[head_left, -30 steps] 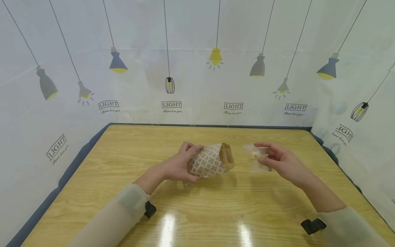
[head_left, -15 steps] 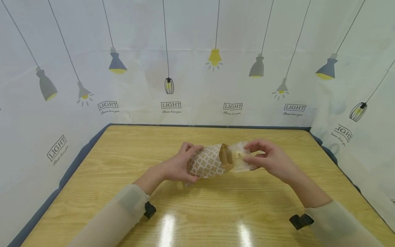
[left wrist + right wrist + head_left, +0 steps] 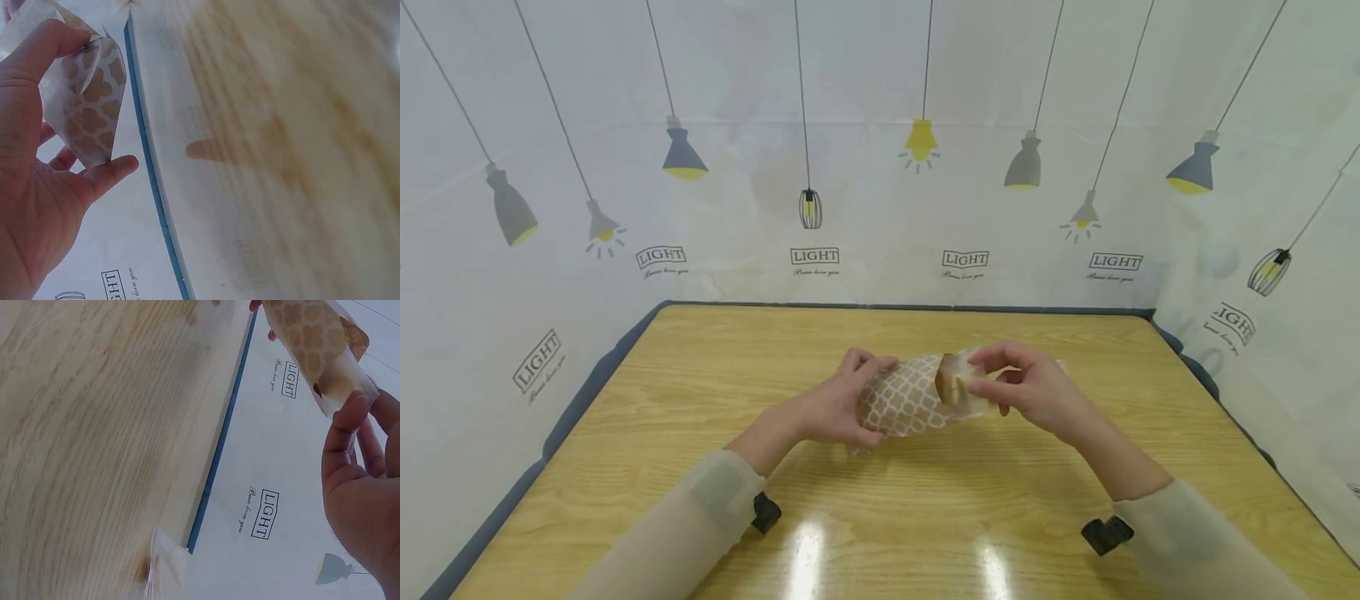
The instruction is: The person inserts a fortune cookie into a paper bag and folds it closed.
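A brown paper bag (image 3: 904,396) with a white lattice pattern lies on its side above the table, its mouth facing right. My left hand (image 3: 838,404) grips its closed end, thumb on the near side and fingers on the far side. Between thumb and fingertips, my right hand (image 3: 1033,387) pinches a clear packet (image 3: 970,383) with something pale yellow inside. The packet's left part sits within the bag's mouth. In the right wrist view the packet (image 3: 342,381) overlaps the bag's opening; how deep it reaches is hidden.
Another clear packet (image 3: 167,565) with pale contents lies on the table, mostly hidden behind my right hand in the head view. The wooden table (image 3: 880,517) has a dark blue edge, with a lamp-printed white sheet (image 3: 880,167) behind it.
My right hand has moved left with the packet, from apart from the bag to inside its mouth. The left hand and bag have barely moved.
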